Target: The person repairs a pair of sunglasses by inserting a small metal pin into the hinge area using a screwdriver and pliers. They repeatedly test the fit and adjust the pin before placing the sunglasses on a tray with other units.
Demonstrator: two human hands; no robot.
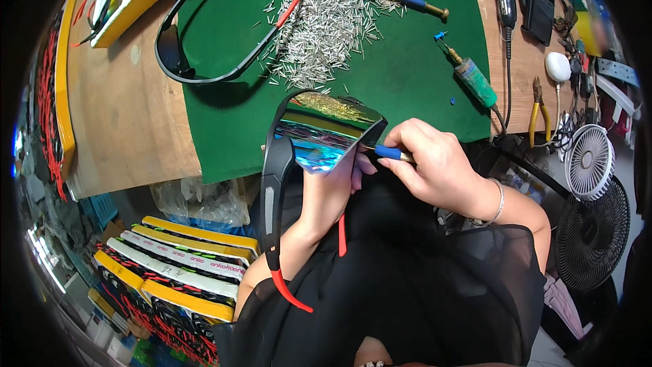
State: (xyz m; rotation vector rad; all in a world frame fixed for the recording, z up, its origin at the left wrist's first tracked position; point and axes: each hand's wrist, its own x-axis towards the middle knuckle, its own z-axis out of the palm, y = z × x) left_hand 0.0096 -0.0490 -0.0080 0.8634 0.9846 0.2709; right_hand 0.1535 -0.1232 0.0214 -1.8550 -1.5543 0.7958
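Note:
My left hand [324, 197] holds a pair of wraparound sunglasses [270, 194] over my lap, at the near edge of the green mat. They have a mirrored lens, a dark frame and red temple tips. The lens covers part of that hand's fingers. My right hand [435, 163] pinches a blue-handled, screwdriver-like tool [392, 153], its tip against the right end of the frame. The exact contact point is hidden. Beyond them, a heap of small silvery metal pins [322, 34] lies on the mat, beside another pair of sunglasses [227, 76] with red tips.
On the green mat [421, 81] lie another blue-handled tool [411, 1] and a green-handled corded tool [475, 81]. Yellow-handled pliers [538, 114] and fans [589, 160] are at the right. Yellow trays of glasses [187, 299] stand at the lower left.

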